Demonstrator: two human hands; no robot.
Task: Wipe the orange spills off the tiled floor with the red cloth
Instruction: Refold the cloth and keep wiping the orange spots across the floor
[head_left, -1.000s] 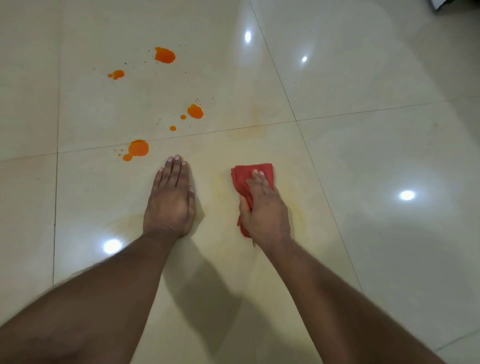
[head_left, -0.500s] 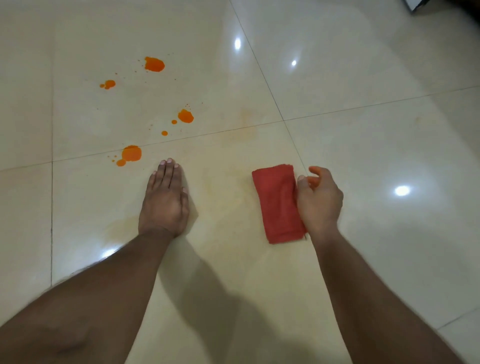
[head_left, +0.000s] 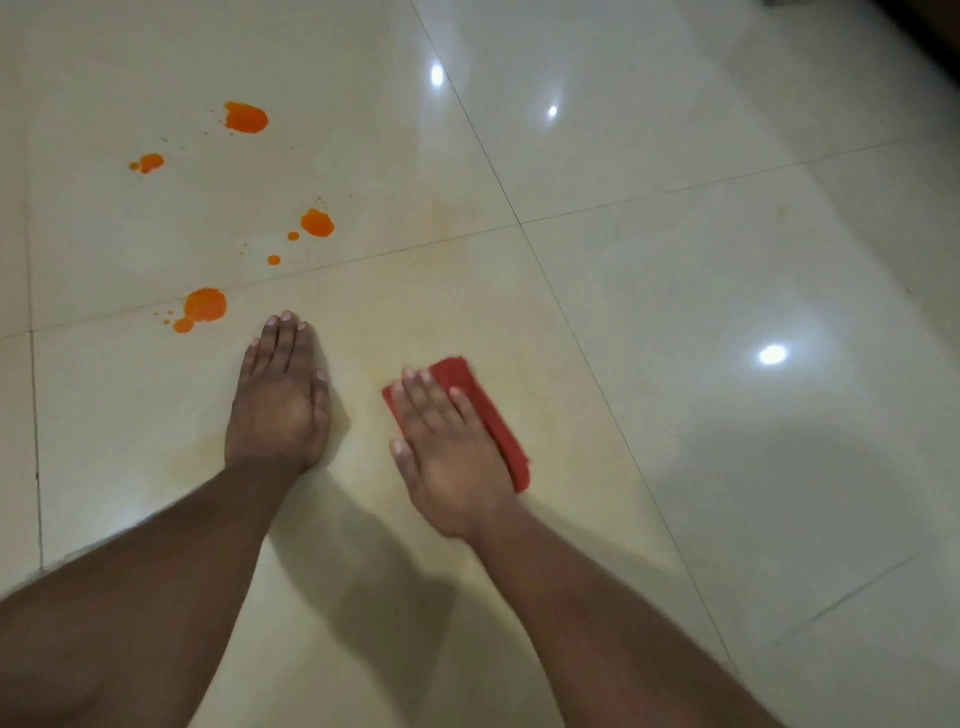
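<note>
My right hand (head_left: 447, 447) lies flat with straight fingers on the folded red cloth (head_left: 496, 421), pressing it to the cream tiled floor (head_left: 675, 312). My left hand (head_left: 280, 400) rests flat on the floor to the left of the cloth, fingers straight. Several orange spills lie beyond my left hand: the nearest spill (head_left: 204, 305) just past my fingertips, a middle spill (head_left: 317, 223), a small far-left spill (head_left: 150, 162) and the farthest spill (head_left: 245, 117). A faint yellowish smear shows on the tile around both hands.
Glossy tiles with grout lines spread in every direction, with bright light reflections (head_left: 772, 355) on the right. A dark object edge (head_left: 924, 36) sits at the top right corner.
My right hand, which pinched the cloth's right edge half a second ago, now lies flat on top of it. The cloth has slid left toward my left hand, which stayed planted.
</note>
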